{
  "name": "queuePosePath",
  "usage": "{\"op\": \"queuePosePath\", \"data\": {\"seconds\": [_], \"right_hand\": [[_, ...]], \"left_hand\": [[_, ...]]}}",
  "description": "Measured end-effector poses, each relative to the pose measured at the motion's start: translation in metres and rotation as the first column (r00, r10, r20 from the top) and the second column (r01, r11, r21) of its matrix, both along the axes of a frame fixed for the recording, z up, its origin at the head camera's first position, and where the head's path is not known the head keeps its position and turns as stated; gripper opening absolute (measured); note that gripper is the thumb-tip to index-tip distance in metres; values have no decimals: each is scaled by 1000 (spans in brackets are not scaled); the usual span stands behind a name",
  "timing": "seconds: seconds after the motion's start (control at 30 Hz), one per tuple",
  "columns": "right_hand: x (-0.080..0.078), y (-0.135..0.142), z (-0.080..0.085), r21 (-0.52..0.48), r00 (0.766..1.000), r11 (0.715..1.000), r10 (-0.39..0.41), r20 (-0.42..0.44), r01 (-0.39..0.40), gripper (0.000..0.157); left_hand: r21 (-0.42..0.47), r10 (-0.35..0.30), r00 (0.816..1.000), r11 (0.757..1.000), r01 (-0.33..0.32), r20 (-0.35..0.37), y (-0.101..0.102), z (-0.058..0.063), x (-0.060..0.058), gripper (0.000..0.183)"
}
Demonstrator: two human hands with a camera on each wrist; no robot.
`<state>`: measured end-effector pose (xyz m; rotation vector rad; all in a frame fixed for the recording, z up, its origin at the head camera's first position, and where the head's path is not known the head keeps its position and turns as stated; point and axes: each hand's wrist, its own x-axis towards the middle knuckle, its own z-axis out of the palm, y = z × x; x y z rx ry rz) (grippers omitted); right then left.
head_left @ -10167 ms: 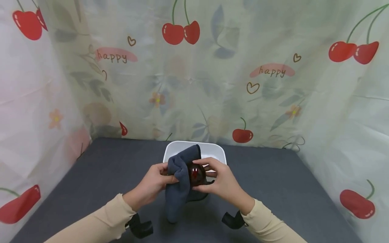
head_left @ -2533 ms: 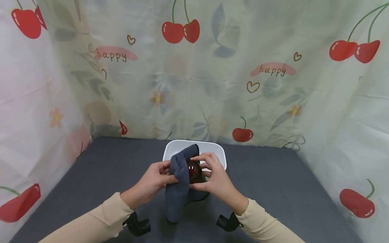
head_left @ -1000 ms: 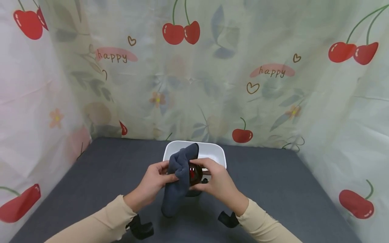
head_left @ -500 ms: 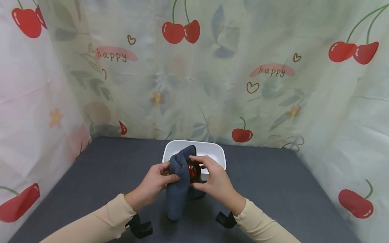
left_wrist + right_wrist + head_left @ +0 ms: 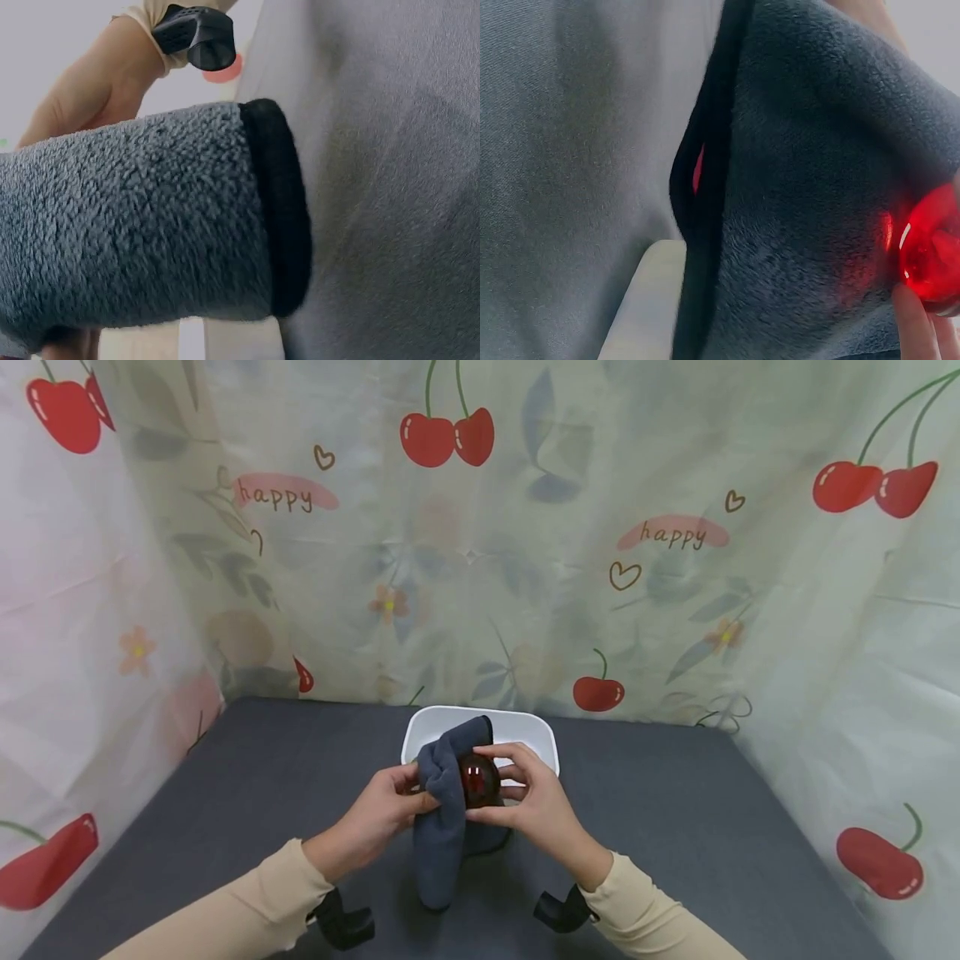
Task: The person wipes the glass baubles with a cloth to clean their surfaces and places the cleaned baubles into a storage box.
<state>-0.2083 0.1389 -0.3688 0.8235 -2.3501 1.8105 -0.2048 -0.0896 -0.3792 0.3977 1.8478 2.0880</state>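
A thick dark grey-blue cloth [image 5: 441,843] with a black edge hangs in folds from my left hand [image 5: 367,818], whose thumb and fingers pinch it. Against its right side sits a round, shiny, see-through red glass object [image 5: 480,781]. My right hand [image 5: 542,806] grips that object with the thumb below and fingers above and behind. Seen from the right wrist, the red glass object [image 5: 934,251] glows beside the fleecy cloth [image 5: 810,165], one fingertip at its lower edge. In the left wrist view the cloth [image 5: 142,217] covers most of the left hand.
Just behind the hands, a white tray [image 5: 525,731] stands on the dark grey table [image 5: 652,827]. Curtains printed with cherries [image 5: 446,439] surround the table at the back and sides. Black wrist mounts [image 5: 341,920] hang below both sleeves.
Both hands stay at about the same spot, holding the same things. The red glass object has turned slightly in the right hand, and the cloth's hanging folds have shifted a little.
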Motion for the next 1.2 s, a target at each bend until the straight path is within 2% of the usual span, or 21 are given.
{"op": "queuePosePath", "data": {"seconds": [0.17,0.33,0.53,0.63,0.77,0.83,0.9,0.97,1.03,1.1,1.13,1.2], "right_hand": [[0,-2,-1,-16,999,999,-29,-33,28,67],[0,-3,-1,-22,997,998,-57,-60,56,67],[-2,-1,0,7,998,1000,-20,-54,21,69],[-1,1,2,85,992,996,-21,-128,32,70],[0,5,2,203,970,977,-21,-240,71,69],[1,6,2,189,979,981,-3,-205,42,68],[1,6,2,122,993,992,26,-117,-11,67],[2,6,1,31,997,998,64,-35,-62,67],[2,6,-1,-12,996,996,85,-8,-85,67],[2,5,-3,21,995,997,80,-62,-79,69],[2,5,-4,68,990,996,71,-120,-63,71],[2,5,-6,191,962,982,44,-268,8,72]], "left_hand": [[-64,2,998,998,-6,-56,-1,6,0,49],[-77,-29,996,997,23,-80,-1,12,2,58],[-88,-70,992,994,61,-103,2,15,3,52],[-81,-45,993,996,36,-108,4,14,4,53],[-76,34,994,996,-42,-103,4,9,5,52],[-68,70,993,995,-77,-95,4,7,6,50],[-36,87,994,995,-89,-72,4,6,5,50],[0,72,996,997,-72,-44,4,6,4,54],[27,48,999,999,-47,-24,5,6,3,59],[37,22,1000,999,-22,-11,6,5,2,64],[29,22,1000,999,-21,-12,6,4,1,65],[6,37,999,999,-36,-21,6,2,1,64]]}}
